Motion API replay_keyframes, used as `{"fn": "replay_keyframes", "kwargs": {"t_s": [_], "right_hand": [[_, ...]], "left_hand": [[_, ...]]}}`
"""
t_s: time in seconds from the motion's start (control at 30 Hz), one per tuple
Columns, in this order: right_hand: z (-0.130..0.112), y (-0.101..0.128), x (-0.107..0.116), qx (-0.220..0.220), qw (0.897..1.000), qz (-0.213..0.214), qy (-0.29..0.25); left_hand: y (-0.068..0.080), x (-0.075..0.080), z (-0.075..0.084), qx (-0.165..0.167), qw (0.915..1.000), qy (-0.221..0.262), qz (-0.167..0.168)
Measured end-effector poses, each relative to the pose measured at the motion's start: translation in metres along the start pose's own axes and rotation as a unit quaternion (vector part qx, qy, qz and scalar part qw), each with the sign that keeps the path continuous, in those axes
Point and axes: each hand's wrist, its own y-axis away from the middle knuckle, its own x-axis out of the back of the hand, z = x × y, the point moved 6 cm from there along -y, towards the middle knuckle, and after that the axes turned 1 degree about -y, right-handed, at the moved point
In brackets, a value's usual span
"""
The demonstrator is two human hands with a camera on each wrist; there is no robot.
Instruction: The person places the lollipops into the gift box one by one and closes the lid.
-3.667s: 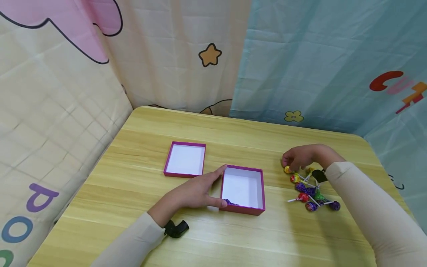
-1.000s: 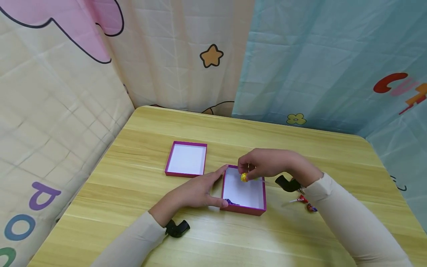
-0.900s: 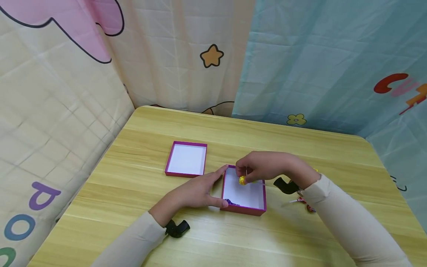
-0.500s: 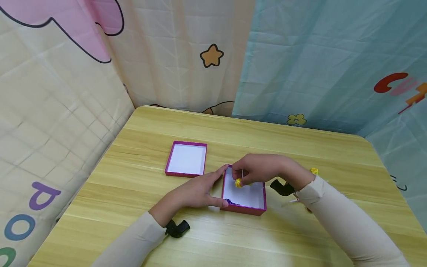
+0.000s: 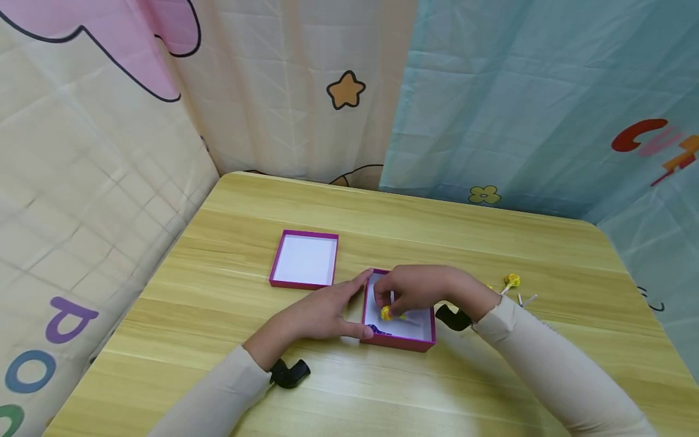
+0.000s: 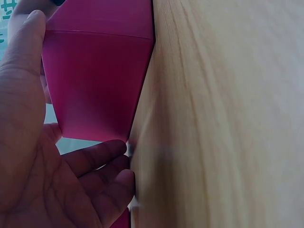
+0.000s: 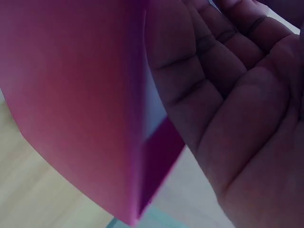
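An open magenta box (image 5: pixel 397 343) with a white inside stands on the table. My left hand (image 5: pixel 322 312) grips its left side, thumb on the near corner and index finger at the far one. In the left wrist view the other fingers bend loosely beside the magenta wall (image 6: pixel 99 85). Over the box, my right hand (image 5: pixel 419 286) pinches a yellow lollipop (image 5: pixel 386 313), its white stick pointing right. A purple-wrapped lollipop (image 5: pixel 377 330) lies along the near inner wall. In the right wrist view the box wall (image 7: pixel 71 104) hides my fingertips.
A matching shallow lid (image 5: pixel 303 261), white side up, lies left of the box. Another yellow lollipop (image 5: pixel 512 280) and some white sticks show at the right; my right sleeve (image 5: pixel 546 358) covers the area beside them. Printed curtains (image 5: pixel 295 91) border the wooden table (image 5: pixel 229 243).
My right hand has brought the yellow lollipop from the pile on the right to the box, then lowered it towards the near left corner. My left hand stays put on the box.
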Motion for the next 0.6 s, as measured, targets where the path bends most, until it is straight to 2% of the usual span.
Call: {"fn": "replay_keyframes", "kwargs": {"t_s": [0.27, 0.6], "right_hand": [[0.005, -0.005, -0.010, -0.012, 1.000, -0.016, 0.011], [0.006, -0.008, -0.019, 0.008, 1.000, -0.025, 0.006]], "left_hand": [[0.001, 0.000, 0.001, -0.003, 1.0000, -0.003, -0.004], [0.001, 0.000, 0.001, -0.004, 1.0000, -0.007, -0.005]]}}
